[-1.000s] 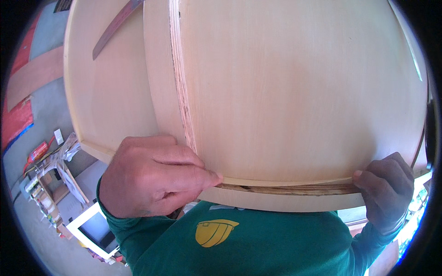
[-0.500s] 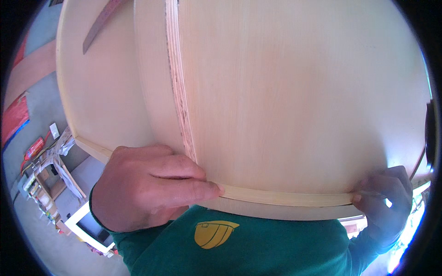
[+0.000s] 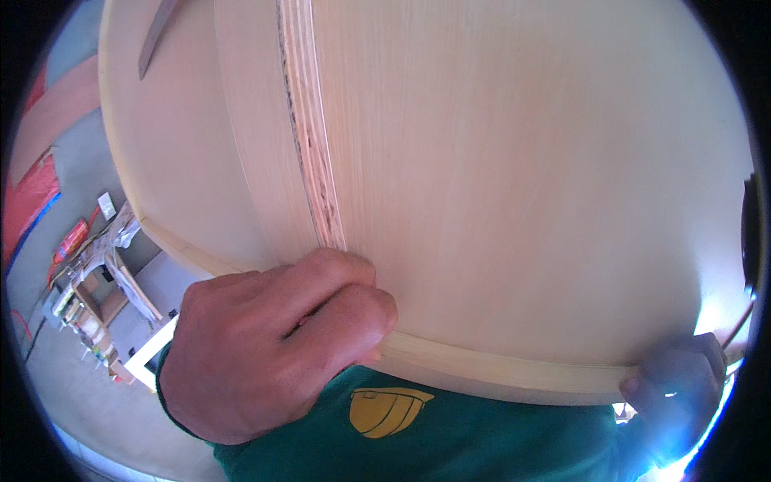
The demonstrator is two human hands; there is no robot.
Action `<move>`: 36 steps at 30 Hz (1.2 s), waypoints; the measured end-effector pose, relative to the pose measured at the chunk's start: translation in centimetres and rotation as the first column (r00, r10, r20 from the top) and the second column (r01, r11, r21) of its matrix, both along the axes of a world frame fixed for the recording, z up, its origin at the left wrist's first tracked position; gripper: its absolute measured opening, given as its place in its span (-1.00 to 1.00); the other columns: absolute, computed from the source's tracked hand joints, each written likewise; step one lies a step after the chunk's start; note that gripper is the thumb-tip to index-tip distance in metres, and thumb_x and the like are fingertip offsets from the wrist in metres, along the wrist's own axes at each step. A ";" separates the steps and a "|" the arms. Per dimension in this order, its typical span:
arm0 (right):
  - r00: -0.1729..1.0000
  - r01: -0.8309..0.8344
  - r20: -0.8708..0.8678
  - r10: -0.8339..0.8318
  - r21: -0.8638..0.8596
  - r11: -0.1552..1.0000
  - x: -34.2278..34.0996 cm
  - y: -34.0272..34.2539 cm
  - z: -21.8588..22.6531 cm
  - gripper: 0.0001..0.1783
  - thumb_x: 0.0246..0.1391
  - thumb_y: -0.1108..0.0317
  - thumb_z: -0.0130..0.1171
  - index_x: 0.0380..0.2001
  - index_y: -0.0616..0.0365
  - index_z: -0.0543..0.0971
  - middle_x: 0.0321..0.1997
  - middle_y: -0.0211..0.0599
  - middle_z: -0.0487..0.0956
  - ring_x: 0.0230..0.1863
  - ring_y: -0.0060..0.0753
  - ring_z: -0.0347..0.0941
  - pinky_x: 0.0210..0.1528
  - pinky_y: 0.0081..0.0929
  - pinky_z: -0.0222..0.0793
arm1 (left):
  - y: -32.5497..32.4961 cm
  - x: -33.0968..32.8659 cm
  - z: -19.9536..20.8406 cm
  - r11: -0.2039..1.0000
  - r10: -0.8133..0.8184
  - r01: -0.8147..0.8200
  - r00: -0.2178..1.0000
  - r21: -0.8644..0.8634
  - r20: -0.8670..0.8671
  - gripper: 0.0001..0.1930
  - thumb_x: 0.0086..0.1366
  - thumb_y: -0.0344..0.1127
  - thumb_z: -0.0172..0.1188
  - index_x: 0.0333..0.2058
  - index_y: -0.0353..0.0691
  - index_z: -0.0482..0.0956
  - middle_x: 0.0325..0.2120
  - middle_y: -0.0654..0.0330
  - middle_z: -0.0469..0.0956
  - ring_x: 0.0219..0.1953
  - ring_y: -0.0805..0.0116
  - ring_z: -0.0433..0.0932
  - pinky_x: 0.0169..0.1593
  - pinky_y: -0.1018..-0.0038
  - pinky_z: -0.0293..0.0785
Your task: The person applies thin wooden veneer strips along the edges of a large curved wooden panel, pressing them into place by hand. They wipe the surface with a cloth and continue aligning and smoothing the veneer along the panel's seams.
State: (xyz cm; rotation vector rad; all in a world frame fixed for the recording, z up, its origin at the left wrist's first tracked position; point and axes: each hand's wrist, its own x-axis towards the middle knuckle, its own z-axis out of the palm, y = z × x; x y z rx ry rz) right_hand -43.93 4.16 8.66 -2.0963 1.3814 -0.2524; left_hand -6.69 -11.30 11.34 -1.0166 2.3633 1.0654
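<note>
A large pale wooden panel (image 3: 514, 201) fills most of the view, with a layered plywood edge (image 3: 309, 128) running down its left side. Along its near edge, close to my body, lies a narrow pale wooden strip (image 3: 498, 368). My left hand (image 3: 277, 349) is closed over the strip's left end, below the plywood edge; its knuckles hide the fingertips. At the far right of the same edge, my right hand (image 3: 679, 386) is closed around the strip's other end, partly lost in shadow and glare.
Left of the plywood edge is another pale wooden surface (image 3: 173, 161) with a raised rim. A dark curved, pointed piece (image 3: 152, 44) lies on it. Beyond, on the grey floor, are a red object (image 3: 71, 241), red sheeting (image 3: 32, 193) and a cluttered low shelf (image 3: 92, 321).
My left hand has curled tighter, its knuckles now raised and its index finger no longer stretched along the strip. The strip and my right hand appear slightly lower in view.
</note>
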 end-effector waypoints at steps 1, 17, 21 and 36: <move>1.000 0.007 0.001 -0.007 0.008 1.000 0.1 -0.3 -0.1 -0.67 0.21 0.26 0.53 0.04 -0.24 0.73 -0.21 -0.38 0.63 -0.17 -0.29 0.59 -0.16 -0.22 0.64 | 0.0 0.2 -0.4 0.999 0.045 -0.045 0.999 0.002 -0.022 -0.76 0.18 -0.28 0.65 -0.26 -0.08 0.74 -0.22 0.14 0.74 -0.37 0.32 0.78 -0.39 0.33 0.65; 0.972 -0.107 0.212 0.101 0.018 0.994 0.3 -3.7 -1.5 -0.69 -0.39 0.46 0.75 -0.51 0.14 0.78 -0.44 -0.25 0.80 -0.48 -0.29 0.72 -0.37 -0.30 0.61 | -0.9 -2.1 0.0 0.999 0.035 -0.030 0.986 -0.032 0.163 -0.71 0.24 -0.14 0.60 -0.26 -0.10 0.67 -0.28 0.11 0.66 -0.33 0.17 0.76 -0.36 0.24 0.66; 0.917 0.384 -0.219 -0.334 0.257 0.887 2.6 -2.4 2.2 -0.65 -0.40 0.55 0.77 -0.46 0.25 0.78 -0.38 -0.19 0.81 -0.39 -0.29 0.75 -0.28 -0.30 0.73 | -0.3 -4.3 1.7 0.998 -0.001 0.017 0.957 -0.053 0.290 -0.63 0.30 0.03 0.51 -0.22 -0.13 0.68 -0.24 0.10 0.67 -0.29 0.05 0.77 -0.30 0.18 0.68; 0.974 0.175 0.142 -0.179 0.037 0.984 1.4 -2.7 -0.7 -0.78 -0.40 0.53 0.66 -0.60 0.26 0.75 -0.53 -0.18 0.74 -0.47 -0.20 0.70 -0.43 -0.29 0.58 | 0.0 -3.2 1.2 0.996 0.083 -0.089 0.983 0.026 0.163 -0.69 0.28 -0.07 0.56 -0.21 -0.14 0.72 -0.13 0.07 0.70 -0.20 0.08 0.78 -0.16 0.23 0.70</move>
